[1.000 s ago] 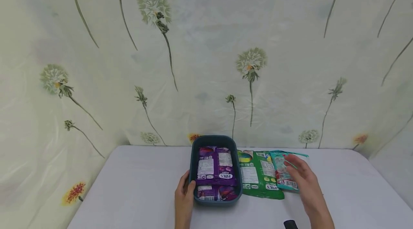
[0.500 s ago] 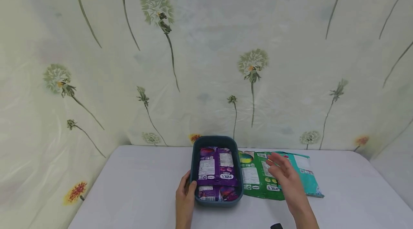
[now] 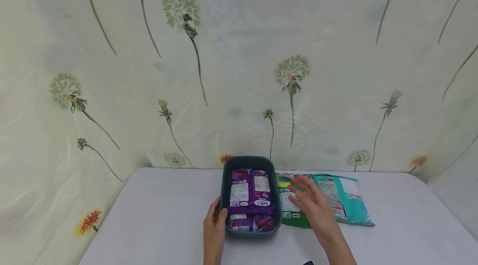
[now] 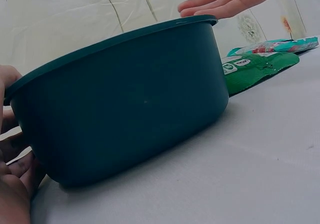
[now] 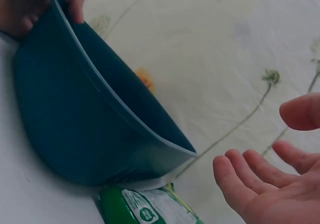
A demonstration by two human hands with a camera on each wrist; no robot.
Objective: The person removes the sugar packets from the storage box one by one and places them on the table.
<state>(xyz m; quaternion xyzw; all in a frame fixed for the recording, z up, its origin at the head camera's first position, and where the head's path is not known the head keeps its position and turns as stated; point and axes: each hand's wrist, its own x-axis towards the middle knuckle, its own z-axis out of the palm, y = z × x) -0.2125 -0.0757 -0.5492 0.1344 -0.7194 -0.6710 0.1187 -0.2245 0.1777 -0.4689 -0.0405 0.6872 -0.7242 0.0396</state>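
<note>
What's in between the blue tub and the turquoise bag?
A green bag lies between the blue tub and the turquoise bag. The head view shows it, with the right hand hiding part of it.

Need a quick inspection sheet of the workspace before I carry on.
Surface: white tabletop.
Job's things: dark blue-green tub holding purple FOX'S packets; green packaging and teal packaging to its right.
Clutter: black tip at the bottom edge, too cropped to identify.
Grips: left grip holds the tub's left side; right grip raised, holding nothing.
Cables: nothing seen.
Surroundings: dandelion-print sheet behind.
</note>
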